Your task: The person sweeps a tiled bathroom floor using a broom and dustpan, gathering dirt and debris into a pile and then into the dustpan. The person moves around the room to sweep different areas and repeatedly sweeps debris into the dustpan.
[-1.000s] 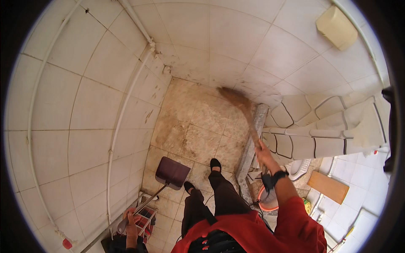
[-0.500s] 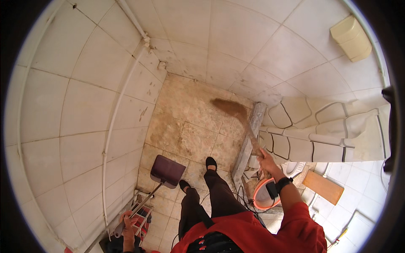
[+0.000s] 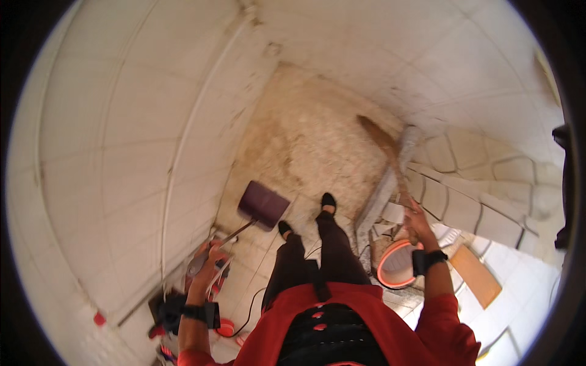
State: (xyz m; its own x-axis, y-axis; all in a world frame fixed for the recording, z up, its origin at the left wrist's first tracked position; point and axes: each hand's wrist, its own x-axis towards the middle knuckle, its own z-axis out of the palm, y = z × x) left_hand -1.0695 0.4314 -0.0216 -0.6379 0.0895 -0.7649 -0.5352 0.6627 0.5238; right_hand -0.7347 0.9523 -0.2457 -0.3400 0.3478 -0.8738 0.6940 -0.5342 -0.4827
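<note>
My right hand is closed round the handle of a brown straw broom. The broom's bristle end points away from me, close to the grey ledge at the right of the stained floor. In my left hand is the long handle of a dark purple dustpan. Its pan hangs low by the left wall, left of my black shoes. Motion blurs the bristles, so whether they touch the floor or the ledge I cannot tell.
A white curtain with dark lines hangs on the right. Below it are an orange-rimmed basin and a brown board. White pipes run along the tiled left wall. A black cord lies near my legs.
The whole view has shifted, and more of my left forearm shows. The broom has swung right, nearer the ledge. The dustpan keeps about the same place beside my feet.
</note>
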